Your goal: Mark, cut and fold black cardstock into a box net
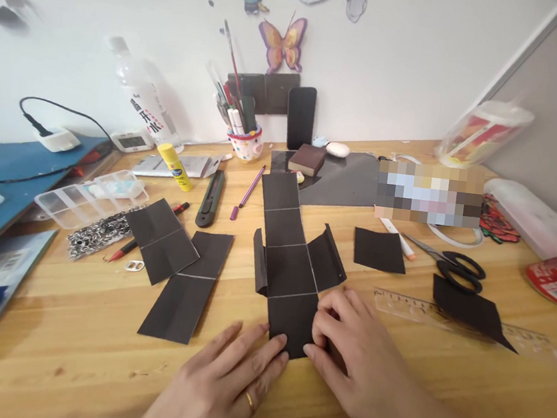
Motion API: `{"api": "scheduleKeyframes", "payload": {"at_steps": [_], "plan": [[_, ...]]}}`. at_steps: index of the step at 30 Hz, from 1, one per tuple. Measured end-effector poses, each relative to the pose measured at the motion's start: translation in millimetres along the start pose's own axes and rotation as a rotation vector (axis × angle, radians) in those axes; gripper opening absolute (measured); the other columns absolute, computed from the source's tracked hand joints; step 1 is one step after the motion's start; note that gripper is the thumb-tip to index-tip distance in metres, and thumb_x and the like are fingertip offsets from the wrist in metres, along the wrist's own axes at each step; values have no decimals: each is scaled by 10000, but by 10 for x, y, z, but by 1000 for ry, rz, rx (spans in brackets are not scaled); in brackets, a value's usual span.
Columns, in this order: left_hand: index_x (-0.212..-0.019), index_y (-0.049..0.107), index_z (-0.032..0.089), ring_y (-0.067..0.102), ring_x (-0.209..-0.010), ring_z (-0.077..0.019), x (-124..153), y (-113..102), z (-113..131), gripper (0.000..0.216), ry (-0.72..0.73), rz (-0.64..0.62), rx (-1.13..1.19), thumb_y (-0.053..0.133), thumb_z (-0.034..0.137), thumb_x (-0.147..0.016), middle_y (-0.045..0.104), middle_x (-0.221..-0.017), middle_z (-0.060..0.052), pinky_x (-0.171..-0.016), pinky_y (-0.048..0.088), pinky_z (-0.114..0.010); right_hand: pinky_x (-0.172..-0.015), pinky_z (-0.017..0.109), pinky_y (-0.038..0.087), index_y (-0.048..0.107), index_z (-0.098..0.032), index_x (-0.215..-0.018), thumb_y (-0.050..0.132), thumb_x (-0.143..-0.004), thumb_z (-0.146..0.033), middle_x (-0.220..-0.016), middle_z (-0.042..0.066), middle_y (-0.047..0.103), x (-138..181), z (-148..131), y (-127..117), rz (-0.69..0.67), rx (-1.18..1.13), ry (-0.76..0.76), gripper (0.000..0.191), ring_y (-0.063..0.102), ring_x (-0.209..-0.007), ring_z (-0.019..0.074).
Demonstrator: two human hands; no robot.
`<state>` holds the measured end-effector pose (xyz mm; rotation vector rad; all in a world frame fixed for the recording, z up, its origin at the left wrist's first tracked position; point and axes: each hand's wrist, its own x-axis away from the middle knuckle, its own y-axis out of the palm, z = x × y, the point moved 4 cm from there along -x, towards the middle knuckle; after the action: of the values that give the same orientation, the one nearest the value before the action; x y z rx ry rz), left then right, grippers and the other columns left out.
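A black paper cut-out (pixel 292 267), shaped like a cross with pale fold lines, lies on the wooden table before me. Its two side flaps stand partly raised. My left hand (pixel 226 381), a ring on one finger, is spread with its fingertips on the near edge of the cut-out. Along the near right edge, my right hand (pixel 353 352) is curled, thumb and fingers pinching the paper there; part of that edge is hidden. To the left, two black folded paper pieces (pixel 182 299) overlap. A black paper square (pixel 379 250) lies to the right.
Scissors (pixel 458 266), a clear ruler (pixel 405 305) and another black piece (pixel 470 311) lie at right. Toward the left are a utility knife (pixel 210 199), a glue stick (pixel 176 167) and a divided plastic box (pixel 91 198). A pen cup (pixel 244 141) and phone (pixel 301 117) stand behind.
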<state>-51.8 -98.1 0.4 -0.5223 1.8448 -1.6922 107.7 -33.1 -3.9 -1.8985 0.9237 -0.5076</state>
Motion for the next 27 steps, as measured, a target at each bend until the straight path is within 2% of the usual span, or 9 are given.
{"api": "scheduleKeyframes", "payload": {"at_steps": [3, 8, 10, 13, 14, 15, 20, 24, 27], "plan": [[-1251, 460, 143, 467, -1170, -228, 8, 31, -10, 396, 3, 7, -11, 235, 156, -926, 511, -1279, -26, -911, 455, -347, -752, 378, 382, 488, -198, -674, 491, -793, -164, -860, 31, 503, 43, 126, -70, 44, 42, 30, 124, 445, -832, 195], [-1232, 482, 140, 451, -1186, -192, 48, 64, -31, 388, -3, 89, -12, 241, 140, -927, 535, -1257, -30, -999, 369, -339, -716, 395, 416, 480, -190, -681, 482, -822, -216, -838, 56, 519, 165, 329, -168, 62, 109, 63, 144, 473, -807, 209], [-1224, 492, 140, 453, -1185, -190, 51, 71, -33, 385, 2, 90, -26, 244, 146, -929, 529, -1263, -25, -1013, 349, -340, -746, 393, 424, 497, -185, -702, 470, -836, -195, -812, 51, 549, 217, 281, -187, 138, 88, 36, 136, 499, -805, 201], [-1240, 474, 142, 432, -1203, -182, 47, 69, -41, 377, -7, 77, 7, 263, 155, -928, 510, -1281, -30, -1017, 344, -322, -879, 384, 395, 582, -162, -951, 400, -847, -112, -902, 48, 645, 294, -3, -105, 260, 123, -259, 216, 550, -886, 192], [-1249, 462, 139, 423, -1211, -180, 48, 63, -41, 374, -6, 76, 31, 274, 163, -928, 507, -1283, -38, -1014, 349, -316, -914, 367, 383, 576, -145, -1048, 384, -854, -114, -971, 49, 663, 324, -111, -35, 262, 166, -380, 275, 554, -938, 191], [-1259, 448, 136, 416, -1216, -179, 51, 57, -41, 373, -7, 74, 55, 283, 164, -926, 504, -1284, -47, -1009, 356, -311, -928, 346, 380, 565, -132, -1103, 370, -866, -120, -1025, 46, 668, 346, -183, 36, 267, 223, -426, 307, 555, -976, 186], [-1273, 421, 120, 411, -1213, -163, 80, 43, -27, 389, 4, 47, 83, 269, 105, -915, 495, -1282, -66, -995, 366, -290, -907, 332, 417, 596, -120, -1094, 299, -895, -116, -1116, 29, 653, 442, -262, 246, 309, 419, -404, 357, 549, -1057, 183], [-1236, 459, 100, 414, -1206, -167, 94, 32, -20, 397, 7, 71, 45, 234, 74, -910, 500, -1276, -69, -984, 373, -293, -880, 316, 452, 616, -120, -1076, 319, -854, -88, -1109, 37, 657, 506, -200, 210, 317, 497, -355, 373, 558, -1063, 193], [-1214, 480, 92, 414, -1203, -164, 132, 44, -36, 411, -44, 59, 20, 213, 51, -904, 507, -1270, -66, -965, 391, -272, -856, 306, 472, 623, -99, -1065, 339, -808, -69, -1102, 65, 658, 556, -192, 157, 306, 534, -398, 384, 576, -1046, 207]]}}
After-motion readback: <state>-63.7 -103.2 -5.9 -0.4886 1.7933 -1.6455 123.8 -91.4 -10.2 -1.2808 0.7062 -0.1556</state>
